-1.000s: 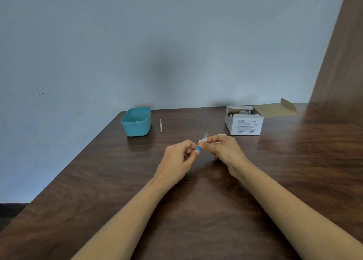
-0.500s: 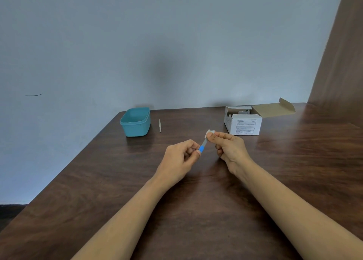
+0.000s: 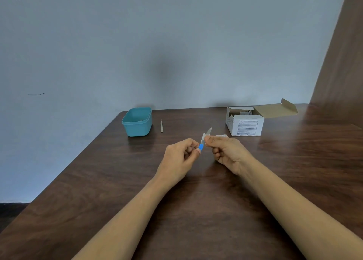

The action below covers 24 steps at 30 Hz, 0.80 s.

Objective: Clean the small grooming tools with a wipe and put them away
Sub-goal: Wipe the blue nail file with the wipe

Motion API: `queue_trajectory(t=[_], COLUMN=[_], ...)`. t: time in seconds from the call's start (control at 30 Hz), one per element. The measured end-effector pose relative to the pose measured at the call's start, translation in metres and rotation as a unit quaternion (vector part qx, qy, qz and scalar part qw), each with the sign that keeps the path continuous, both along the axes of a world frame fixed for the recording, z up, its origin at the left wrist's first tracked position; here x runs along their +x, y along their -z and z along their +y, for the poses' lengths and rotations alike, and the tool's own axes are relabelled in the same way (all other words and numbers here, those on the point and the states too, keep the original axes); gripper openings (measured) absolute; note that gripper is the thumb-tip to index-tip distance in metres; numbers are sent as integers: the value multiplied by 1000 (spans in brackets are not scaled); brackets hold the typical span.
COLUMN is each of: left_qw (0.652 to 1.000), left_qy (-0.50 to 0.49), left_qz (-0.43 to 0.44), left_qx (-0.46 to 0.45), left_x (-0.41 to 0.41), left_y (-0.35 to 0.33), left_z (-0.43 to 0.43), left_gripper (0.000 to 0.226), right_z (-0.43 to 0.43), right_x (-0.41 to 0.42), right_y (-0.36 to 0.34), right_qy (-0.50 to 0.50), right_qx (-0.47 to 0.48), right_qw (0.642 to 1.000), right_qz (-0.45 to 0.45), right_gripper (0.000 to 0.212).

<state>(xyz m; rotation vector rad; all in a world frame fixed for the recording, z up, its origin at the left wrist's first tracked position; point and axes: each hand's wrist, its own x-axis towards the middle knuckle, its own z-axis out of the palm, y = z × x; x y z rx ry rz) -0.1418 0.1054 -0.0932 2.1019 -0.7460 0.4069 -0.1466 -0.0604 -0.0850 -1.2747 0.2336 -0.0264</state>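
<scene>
A: Half a second back the wipe (image 3: 221, 135) covered the end of the tool. The right hand (image 3: 227, 151) has since slid it back toward the handle, and the metal tip (image 3: 209, 130) shows bare again.

B: Who holds what?

A: The left hand (image 3: 180, 157) pinches the blue-handled tool (image 3: 200, 147) by its blue end, thumb against fingertips. The right hand's thumb and forefinger are closed on the wipe, which is folded round the shaft just beyond the blue part. Both are held up over the table (image 3: 196, 210), about mid-width.

B: And to do this stroke properly?

A: I'd keep the left pinch still and let the right hand do the travelling. Each pass should run clean off the tip, and the tool should be rolled a little between passes so every side is wiped. The tip looks pointed, so stroking away from the holding fingers seems safer.

B: Is there room to put it away?

A: Plenty, I think. The teal tub (image 3: 137, 128) sits far left, close to the table's far-left corner. A second slim tool (image 3: 161, 126) lies just right of it, not touching. The open cardboard box (image 3: 245, 126) stands far right with its flap folded out to the right. Bare wood lies between the hands and the tub. The one thing to watch is the slim tool beside that path, and the table's left edge is close to the tub.
</scene>
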Motion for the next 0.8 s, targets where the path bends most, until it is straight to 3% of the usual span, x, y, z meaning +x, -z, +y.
queue_trajectory(t=[0.1,0.2,0.43,0.8], left_qw=[1000,1000,1000,999], left_qy=[-6,1,21,34], left_qz=[-3,4,8,8], left_qx=[-1,1,3,10], left_x=[1,0,-2,-2], left_y=[0,0,-4,-4], left_z=[0,0,-1,-2], left_gripper=[7,7,9,9], right_z=[3,4,7,9], right_x=[-1,-1,-2,-4], right_y=[1,2,1,-4], right_qy=[-3,21,103,96], right_qx=[-70,-75,-11,102], right_qw=[998,997,993,990], right_qz=[-3,-12,-46,-25], right_gripper=[6,8,16,14])
